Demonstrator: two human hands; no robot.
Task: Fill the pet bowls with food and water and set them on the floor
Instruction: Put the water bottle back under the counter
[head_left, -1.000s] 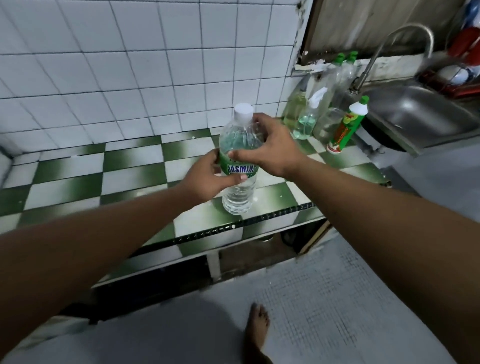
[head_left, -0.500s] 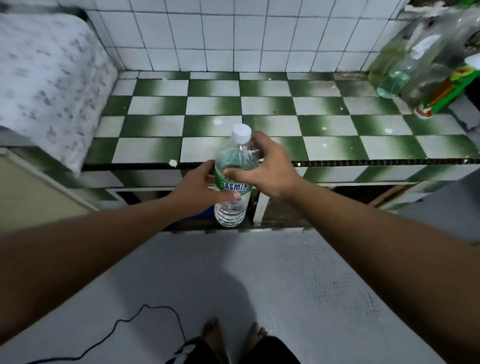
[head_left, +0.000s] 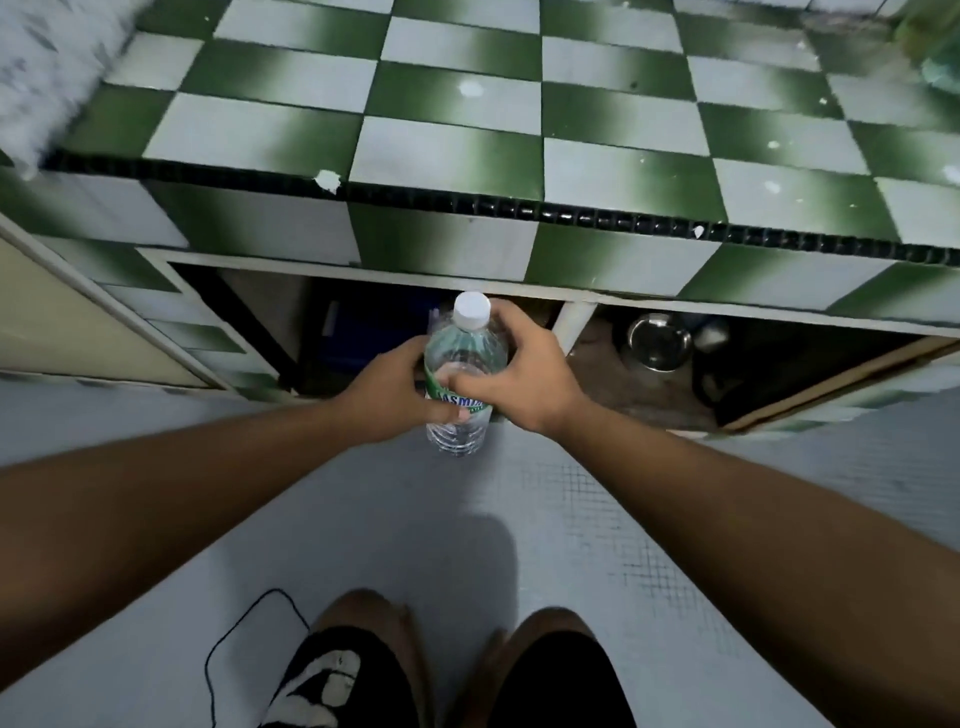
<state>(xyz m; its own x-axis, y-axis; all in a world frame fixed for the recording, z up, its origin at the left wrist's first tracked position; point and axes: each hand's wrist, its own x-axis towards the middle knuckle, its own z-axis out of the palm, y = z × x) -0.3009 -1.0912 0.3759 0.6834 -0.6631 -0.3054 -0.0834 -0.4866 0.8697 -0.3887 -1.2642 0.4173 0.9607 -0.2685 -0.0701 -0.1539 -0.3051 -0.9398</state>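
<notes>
Water bottle (head_left: 465, 364), clear ribbed plastic, green label band, white screw cap (head_left: 471, 310) in place, mostly full. Held upright in both grips, in front of the open cupboard below the green-and-white checked tile worktop (head_left: 447, 150), over the grey floor (head_left: 415, 525); base apparently clear of the floor, though not certain. Left grip (head_left: 387, 387): closed round the label band from the left, thumb laid across the front. Right grip (head_left: 527, 371): curled round the shoulder from the right, thumb on the front just above the left thumb. Change over the last second: formerly at worktop level, near the sink end; now lowered past the black-beaded worktop edge, view tipped down, bent legs in black shorts showing at the bottom. Same two-handed hold throughout, cap not loosened. Round stainless-steel bowl (head_left: 658, 343), seemingly empty, inside the right cupboard bay, to the bottle's right and apart from it, beyond a white post (head_left: 571, 325); smaller metal vessel (head_left: 711, 332) just beside it. Dark blue box (head_left: 374, 332) in the left bay; thin black cable (head_left: 244, 639) on the floor. Judged meaning: descent toward the bowl, water stage about to start, nothing poured yet; likely next needs, cap off and bowl drawn out.
</notes>
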